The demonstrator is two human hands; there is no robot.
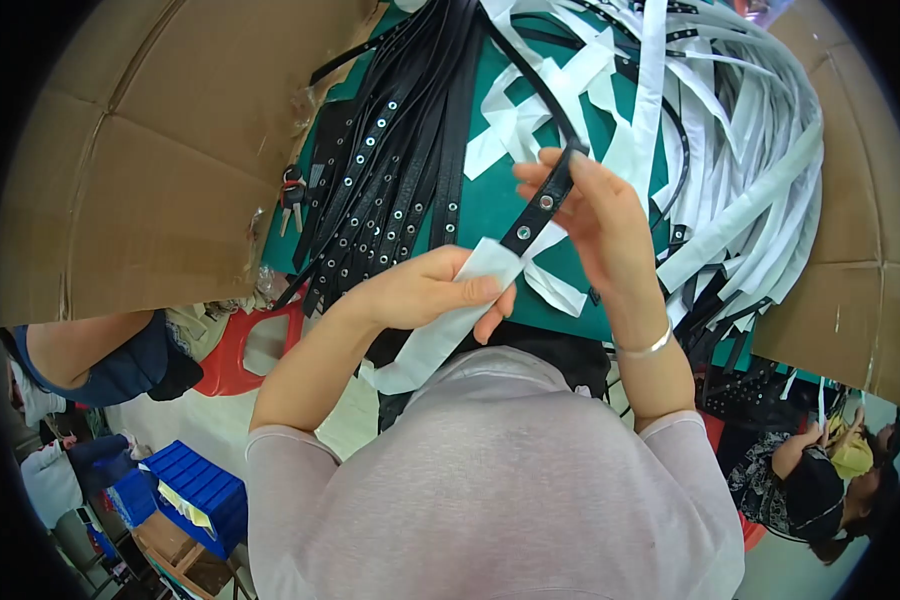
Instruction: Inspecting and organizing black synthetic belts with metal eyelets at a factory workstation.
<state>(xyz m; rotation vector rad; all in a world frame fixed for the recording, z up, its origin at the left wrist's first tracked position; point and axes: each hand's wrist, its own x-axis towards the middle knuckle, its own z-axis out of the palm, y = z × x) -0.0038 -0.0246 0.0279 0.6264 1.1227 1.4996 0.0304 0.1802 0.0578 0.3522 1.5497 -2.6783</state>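
A black belt with silver eyelets (536,216) runs slantwise between my hands, and its strap rises toward the far side of the table. My right hand (610,225) grips it, thumb on top near the far eyelets. My left hand (420,288) pinches a white paper strip (432,342) at the belt's near end. The strip covers that end, and its tail hangs down toward my lap. Several black eyelet belts (390,170) lie bundled on the table beyond my left hand. Loose white strips (560,105) are scattered beyond my right hand.
White-wrapped belts (770,170) are heaped at the right of the green tabletop (485,95). Cardboard (180,160) stands at the left, more cardboard (845,240) at the right. Keys (292,195) lie by the left cardboard. Other people sit at both sides; a blue crate (200,490) is lower left.
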